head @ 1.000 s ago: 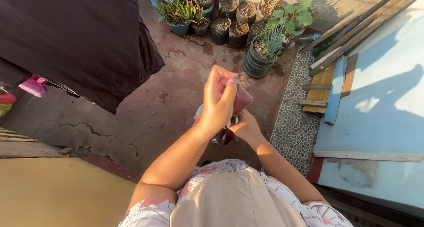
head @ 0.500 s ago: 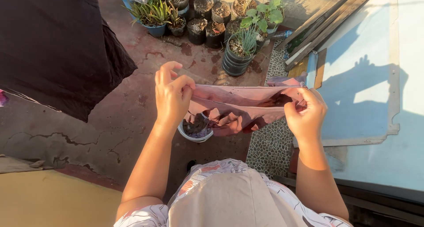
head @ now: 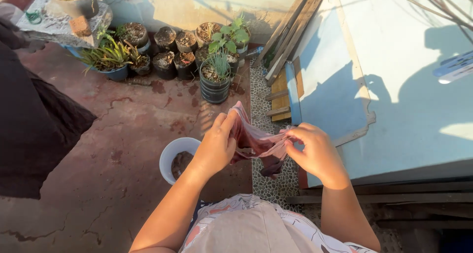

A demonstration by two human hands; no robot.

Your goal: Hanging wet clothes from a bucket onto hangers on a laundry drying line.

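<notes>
A small pinkish-maroon cloth (head: pixel 253 139) hangs bunched between both my hands at chest height. My left hand (head: pixel 217 147) pinches its upper left edge, and my right hand (head: pixel 315 152) grips its right side. Part of the cloth droops below my hands. Below and left of my left hand stands a white bucket (head: pixel 170 154) on the floor, with dark damp cloth inside it.
A large dark garment (head: pixel 34 120) hangs at the left. Potted plants (head: pixel 214 78) line the far wall on the cracked red floor. Wooden planks (head: pixel 290 31) lean beside a pale blue panel (head: pixel 345 95) on the right. A pebble strip (head: pixel 268 184) runs along it.
The cloth was stretched wide between my hands half a second ago; my hands have since come close together, bunching it. The view has swung right, so the bucket sits further left.
</notes>
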